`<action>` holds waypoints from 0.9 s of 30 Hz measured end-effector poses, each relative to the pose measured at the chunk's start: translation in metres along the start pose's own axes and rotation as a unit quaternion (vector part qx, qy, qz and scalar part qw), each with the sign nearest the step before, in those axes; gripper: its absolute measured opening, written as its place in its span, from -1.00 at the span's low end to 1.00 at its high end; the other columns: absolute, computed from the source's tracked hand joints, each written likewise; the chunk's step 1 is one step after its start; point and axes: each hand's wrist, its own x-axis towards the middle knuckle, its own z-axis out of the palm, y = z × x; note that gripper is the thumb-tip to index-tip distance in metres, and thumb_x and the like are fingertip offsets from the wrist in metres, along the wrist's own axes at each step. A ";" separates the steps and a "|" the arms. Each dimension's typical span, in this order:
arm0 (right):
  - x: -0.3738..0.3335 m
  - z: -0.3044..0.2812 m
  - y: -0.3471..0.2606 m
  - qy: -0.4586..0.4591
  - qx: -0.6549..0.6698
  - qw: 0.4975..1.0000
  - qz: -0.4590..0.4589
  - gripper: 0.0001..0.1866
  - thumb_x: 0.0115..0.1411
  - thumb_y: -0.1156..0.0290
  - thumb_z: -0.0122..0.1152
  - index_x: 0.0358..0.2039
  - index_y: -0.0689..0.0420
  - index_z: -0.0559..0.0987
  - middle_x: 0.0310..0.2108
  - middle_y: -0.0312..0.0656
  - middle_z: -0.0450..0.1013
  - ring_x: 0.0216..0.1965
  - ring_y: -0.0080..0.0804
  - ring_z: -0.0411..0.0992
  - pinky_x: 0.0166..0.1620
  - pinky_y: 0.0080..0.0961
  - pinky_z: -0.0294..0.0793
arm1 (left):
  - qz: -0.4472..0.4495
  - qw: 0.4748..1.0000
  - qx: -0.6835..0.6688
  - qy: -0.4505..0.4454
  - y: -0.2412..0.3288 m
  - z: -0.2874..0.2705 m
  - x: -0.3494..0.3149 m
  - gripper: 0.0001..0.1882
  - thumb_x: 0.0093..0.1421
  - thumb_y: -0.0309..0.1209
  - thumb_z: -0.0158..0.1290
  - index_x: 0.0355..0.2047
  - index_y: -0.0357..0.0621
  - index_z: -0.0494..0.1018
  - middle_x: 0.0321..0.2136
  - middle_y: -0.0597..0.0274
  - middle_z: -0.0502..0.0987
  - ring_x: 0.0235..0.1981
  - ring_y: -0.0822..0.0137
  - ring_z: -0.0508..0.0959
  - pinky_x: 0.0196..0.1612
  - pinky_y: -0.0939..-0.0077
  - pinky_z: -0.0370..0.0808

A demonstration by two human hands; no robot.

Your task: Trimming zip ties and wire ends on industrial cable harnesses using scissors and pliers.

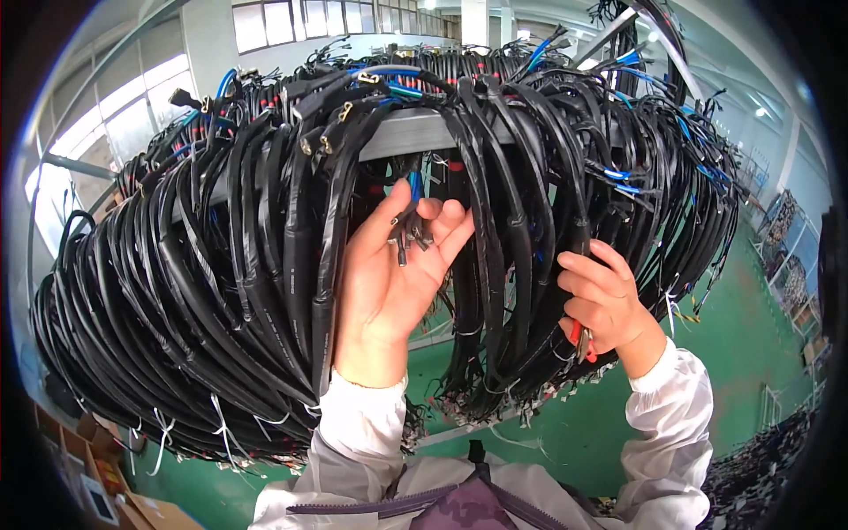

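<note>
Many black cable harnesses (221,265) hang looped over a grey rail (402,132) in front of me. My left hand (389,283) is raised palm up between two bunches and holds a small cluster of thin wire ends (408,234) with dark terminals between thumb and fingers. My right hand (605,305) is closed beside a black cable bunch (530,265); a red-handled tool (579,340) sticks out under its fingers. Both arms wear white sleeves.
Blue wires (618,177) run among the black ones on the right. White cable ties (221,424) dangle from the lower loops. The floor (733,336) is green. Cardboard boxes (97,481) sit at the lower left, and shelving (786,256) stands at the far right.
</note>
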 end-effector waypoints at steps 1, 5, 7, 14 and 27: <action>0.001 -0.001 -0.003 0.000 0.000 1.000 0.008 -0.78 -0.09 0.38 0.19 -0.47 0.11 0.33 -0.34 -0.18 0.43 0.00 -0.18 0.37 0.12 -0.06 0.21 | 0.002 1.000 0.009 -0.003 0.000 -0.001 0.000 -0.78 0.25 -0.36 -0.07 -0.41 -0.31 0.37 -0.51 0.17 0.46 -0.30 0.18 0.52 0.02 0.18 0.42; 0.015 -0.010 -0.030 0.003 -0.004 0.995 0.100 -0.75 -0.15 0.41 0.22 -0.45 0.10 0.35 -0.33 -0.19 0.42 0.00 -0.17 0.36 0.14 -0.04 0.15 | -0.007 1.000 0.002 -0.020 -0.001 0.000 0.003 -0.79 0.25 -0.36 -0.07 -0.41 -0.29 0.37 -0.51 0.16 0.46 -0.30 0.17 0.52 0.03 0.17 0.41; 0.029 -0.011 -0.055 0.018 0.029 0.986 0.163 -0.71 -0.22 0.41 0.24 -0.44 0.07 0.37 -0.32 -0.20 0.43 -0.03 -0.14 0.37 0.13 -0.06 0.12 | -0.001 1.000 -0.008 -0.015 0.003 -0.003 0.001 -0.80 0.26 -0.36 -0.08 -0.41 -0.26 0.37 -0.51 0.16 0.47 -0.28 0.16 0.52 0.03 0.15 0.41; 0.082 0.032 -0.134 0.155 0.411 0.864 0.247 -0.81 -0.10 0.57 0.15 -0.44 0.14 0.37 -0.32 -0.15 0.44 -0.30 -0.17 0.42 -0.21 -0.34 0.34 | -0.013 0.999 -0.026 -0.037 0.002 -0.007 0.007 -0.76 0.25 -0.34 -0.08 -0.41 -0.30 0.38 -0.47 0.15 0.49 -0.26 0.24 0.52 0.07 0.10 0.35; 0.084 0.057 -0.091 0.272 0.264 0.834 0.401 -0.91 0.10 0.50 0.11 -0.45 0.26 0.47 -0.59 -0.22 0.31 -0.59 -0.53 0.31 -0.49 -0.61 0.31 | -0.057 0.996 -0.049 -0.039 0.006 -0.009 0.011 -0.81 0.23 -0.43 -0.06 -0.44 -0.34 0.39 -0.50 0.05 0.49 -0.27 0.13 0.52 0.14 0.10 0.30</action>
